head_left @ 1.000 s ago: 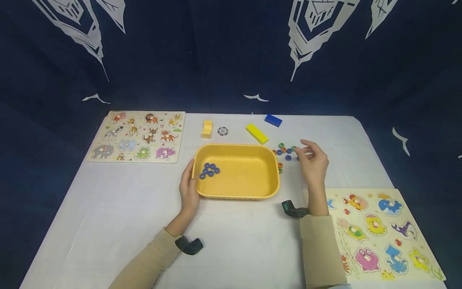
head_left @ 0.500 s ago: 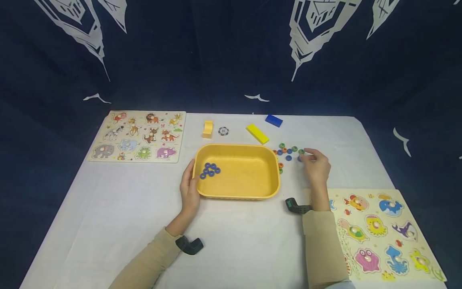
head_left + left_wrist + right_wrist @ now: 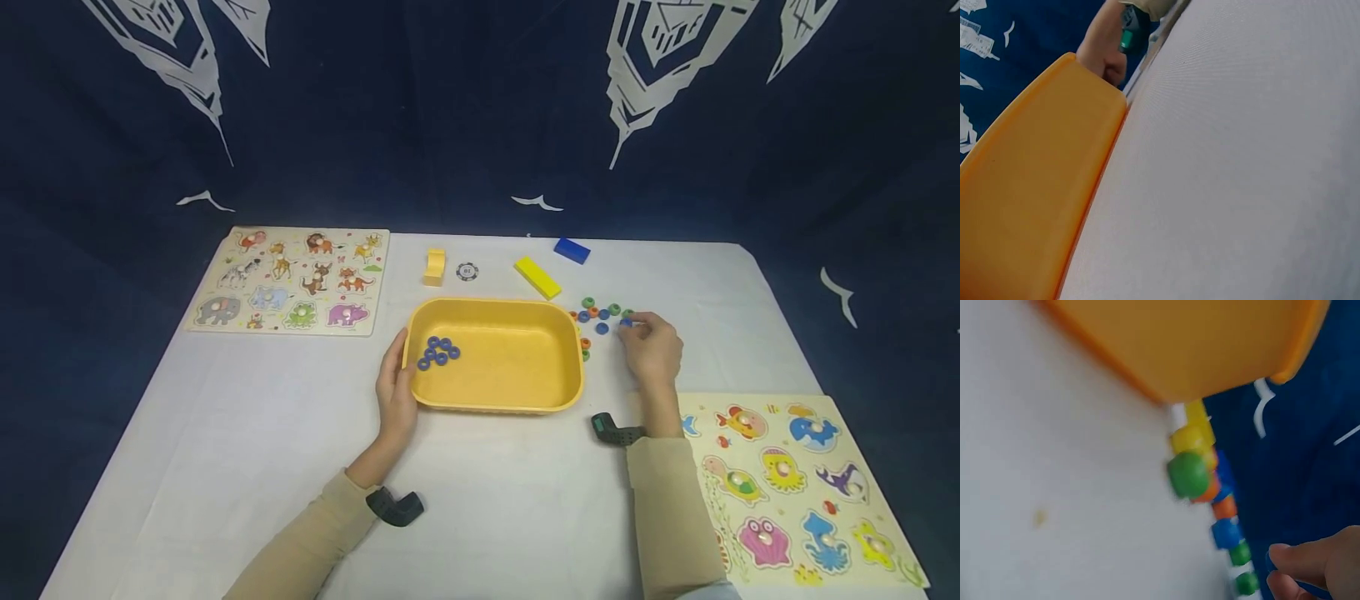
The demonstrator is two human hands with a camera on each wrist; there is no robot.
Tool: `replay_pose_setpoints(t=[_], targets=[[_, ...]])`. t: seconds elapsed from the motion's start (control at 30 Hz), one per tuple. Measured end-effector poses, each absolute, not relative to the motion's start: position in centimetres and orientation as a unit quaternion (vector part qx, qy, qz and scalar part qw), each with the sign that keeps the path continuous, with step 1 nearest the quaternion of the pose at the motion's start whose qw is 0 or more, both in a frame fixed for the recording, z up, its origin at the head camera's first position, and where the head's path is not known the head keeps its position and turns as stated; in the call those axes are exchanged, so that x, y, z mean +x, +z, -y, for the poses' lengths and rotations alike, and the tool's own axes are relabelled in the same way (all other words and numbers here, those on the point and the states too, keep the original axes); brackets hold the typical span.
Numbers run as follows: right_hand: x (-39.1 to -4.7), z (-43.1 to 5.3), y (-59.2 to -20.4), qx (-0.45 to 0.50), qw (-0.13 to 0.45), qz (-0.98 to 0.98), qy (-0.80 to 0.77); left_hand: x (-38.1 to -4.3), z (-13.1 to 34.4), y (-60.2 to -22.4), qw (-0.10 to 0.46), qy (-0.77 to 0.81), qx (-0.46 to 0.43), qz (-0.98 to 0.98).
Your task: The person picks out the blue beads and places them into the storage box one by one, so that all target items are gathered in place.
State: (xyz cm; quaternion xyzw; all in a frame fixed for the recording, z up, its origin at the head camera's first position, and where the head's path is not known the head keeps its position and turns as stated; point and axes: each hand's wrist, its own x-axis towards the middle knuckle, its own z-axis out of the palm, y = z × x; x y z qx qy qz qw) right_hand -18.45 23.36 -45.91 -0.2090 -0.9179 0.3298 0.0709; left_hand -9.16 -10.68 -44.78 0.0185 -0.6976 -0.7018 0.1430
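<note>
My left hand (image 3: 395, 392) holds the left end of a yellow plastic tray (image 3: 510, 354), fingers along its outer wall and thumb at the near corner. Several blue ring beads (image 3: 431, 354) lie together on the tray's left part. Right of the tray, my right hand (image 3: 654, 350) pinches a blue bead (image 3: 626, 322) between thumb and fingertip. That bead (image 3: 1269, 561) shows only as a sliver in the right wrist view. Around it lie loose beads: green (image 3: 615, 309), orange (image 3: 593, 312) and blue (image 3: 602, 328), some partly hidden by the tray's right wall.
Behind the tray are a yellow arched block (image 3: 434, 268), a round numbered chip (image 3: 467, 272), a long yellow block (image 3: 537, 278) and a blue block (image 3: 572, 251). An animal puzzle board (image 3: 288, 283) lies back left. A sea-animal puzzle board (image 3: 802, 492) lies under the right forearm's side.
My right hand has come down and slightly right to the loose beads and now pinches a blue one. My left hand and the tray stay in place.
</note>
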Motion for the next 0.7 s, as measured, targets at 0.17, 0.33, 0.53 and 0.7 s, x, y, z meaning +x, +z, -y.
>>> replay_pose_setpoints(t=[0.17,0.33,0.53,0.7], targets=[[-20.6,-24.9,-49.2,-0.148,0.136,0.915,0.348,-9.1,10.6,-44.7,0.146,-0.702,0.017,0.697],[-20.5,-22.2,-47.8,-0.060,0.125,0.908,0.396,-9.1,10.6,-44.6,0.148,-0.704,0.018,0.695],[-16.7,-14.6,-39.6,0.039,0.017,0.896,0.441,-9.1,10.7,-44.6,0.152,-0.702,0.020,0.695],[-16.5,-10.7,-39.4,0.082,-0.049,0.908,0.407,-9.1,10.6,-44.7,0.151,-0.699,0.018,0.699]])
